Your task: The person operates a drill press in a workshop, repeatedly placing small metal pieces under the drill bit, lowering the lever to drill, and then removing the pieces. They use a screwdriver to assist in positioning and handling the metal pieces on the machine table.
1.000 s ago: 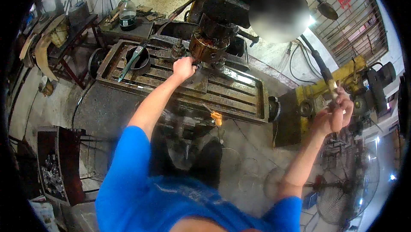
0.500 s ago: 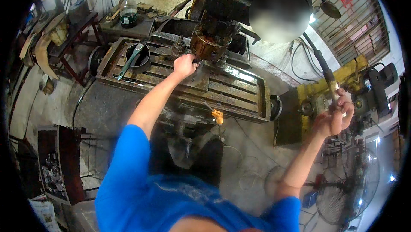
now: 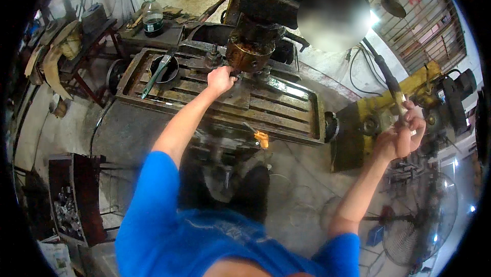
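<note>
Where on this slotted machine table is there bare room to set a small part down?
The right stretch of the slotted table is bare, between the left hand and the table's right end. The left end is taken by a round opening with a green bar across it. Around the rusty head it is crowded. The right hand grips the long lever.

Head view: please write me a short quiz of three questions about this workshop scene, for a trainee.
1. True or false: the left hand rests at the slotted machine table, just below the rusty round cutter head.
2. What does the right hand grip?
A. the long lever handle
B. the plastic bottle
C. the floor fan
3. Fill in: the person's sleeves are ____.

Key: 1 true; 2 A; 3 blue.
</note>
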Action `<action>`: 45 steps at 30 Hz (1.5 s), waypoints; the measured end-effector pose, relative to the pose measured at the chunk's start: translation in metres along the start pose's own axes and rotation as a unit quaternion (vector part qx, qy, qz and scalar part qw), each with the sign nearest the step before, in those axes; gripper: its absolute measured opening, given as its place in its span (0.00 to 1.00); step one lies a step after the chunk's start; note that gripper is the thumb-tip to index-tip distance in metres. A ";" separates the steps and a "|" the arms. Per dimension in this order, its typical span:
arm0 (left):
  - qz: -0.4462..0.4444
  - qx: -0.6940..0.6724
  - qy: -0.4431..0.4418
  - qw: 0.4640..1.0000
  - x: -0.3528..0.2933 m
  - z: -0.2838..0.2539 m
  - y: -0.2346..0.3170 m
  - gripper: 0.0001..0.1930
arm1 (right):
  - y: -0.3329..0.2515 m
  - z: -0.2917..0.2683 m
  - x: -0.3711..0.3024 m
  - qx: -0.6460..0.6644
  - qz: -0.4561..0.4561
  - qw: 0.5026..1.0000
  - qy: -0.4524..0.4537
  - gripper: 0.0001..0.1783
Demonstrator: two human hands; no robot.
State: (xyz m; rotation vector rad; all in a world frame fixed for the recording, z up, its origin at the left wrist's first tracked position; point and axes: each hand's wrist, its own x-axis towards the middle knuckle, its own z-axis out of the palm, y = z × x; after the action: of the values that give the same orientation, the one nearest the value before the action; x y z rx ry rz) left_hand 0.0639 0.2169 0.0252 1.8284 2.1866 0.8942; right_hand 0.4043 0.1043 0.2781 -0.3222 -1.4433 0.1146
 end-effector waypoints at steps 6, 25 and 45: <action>0.017 -0.035 -0.007 0.999 0.004 0.003 -0.007 0.17 | 0.005 -0.002 -0.018 0.048 0.010 0.999 0.007 0.11; 0.013 -0.019 -0.019 1.000 0.001 -0.004 -0.001 0.15 | -0.001 -0.006 0.010 -0.025 0.006 0.999 -0.020 0.09; 0.020 -0.036 -0.002 0.999 0.001 0.002 -0.006 0.19 | 0.015 -0.002 -0.039 0.000 -0.012 0.998 0.068 0.09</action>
State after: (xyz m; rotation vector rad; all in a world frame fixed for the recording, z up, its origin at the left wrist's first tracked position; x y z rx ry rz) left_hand 0.0589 0.2185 0.0206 1.8438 2.0949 0.9641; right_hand 0.4033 0.1078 0.2365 -0.3074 -1.3121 0.0723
